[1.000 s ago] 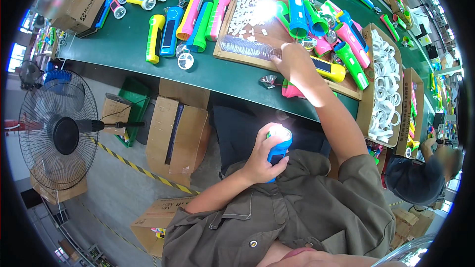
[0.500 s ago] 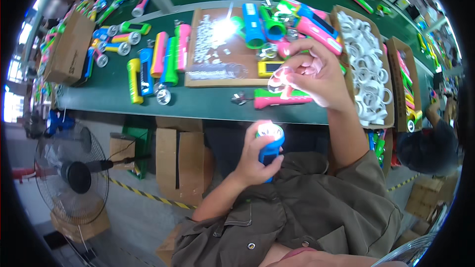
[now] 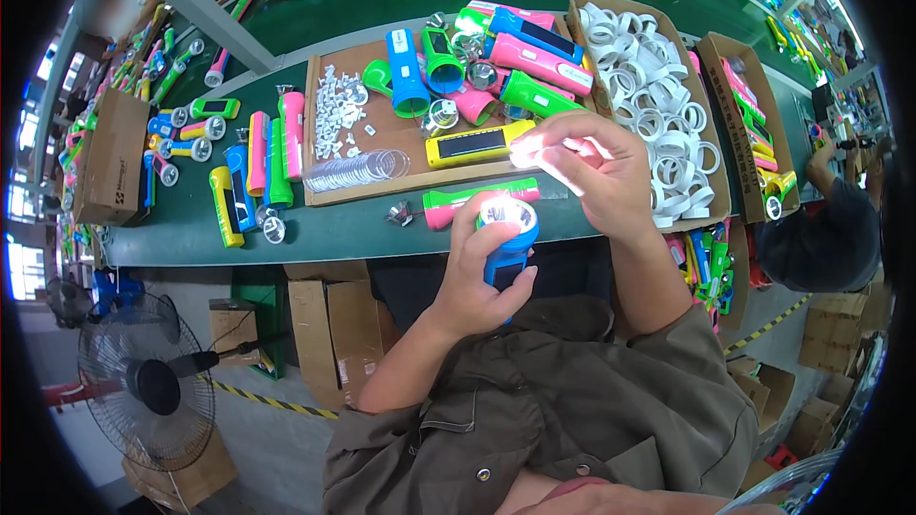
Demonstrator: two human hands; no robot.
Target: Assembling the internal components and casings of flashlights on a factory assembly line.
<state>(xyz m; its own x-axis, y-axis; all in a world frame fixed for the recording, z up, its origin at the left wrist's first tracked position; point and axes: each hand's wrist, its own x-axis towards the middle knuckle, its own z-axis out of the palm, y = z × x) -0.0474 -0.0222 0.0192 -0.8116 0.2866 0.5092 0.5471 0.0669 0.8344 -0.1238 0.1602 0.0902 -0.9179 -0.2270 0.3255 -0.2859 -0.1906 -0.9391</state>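
Upright in my left hand is a blue flashlight, its fingers wrapped round the body. The flashlight's open head faces up and shows a shiny silver reflector. Above and to the right, my right hand pinches a clear round lens, now mostly lost in bright glare. The lens is apart from the flashlight head. Just beyond my hands, a green and pink flashlight lies on the table, with a loose reflector bulb beside it.
A shallow cardboard tray holds small white parts, a row of clear lenses and several flashlights. White rings fill a box at its right. More flashlights lie left on the green table. A fan stands lower left.
My right hand has come down nearer the flashlight head, and the lens has turned into glare. The whole view has shifted, with the table scene now further left.
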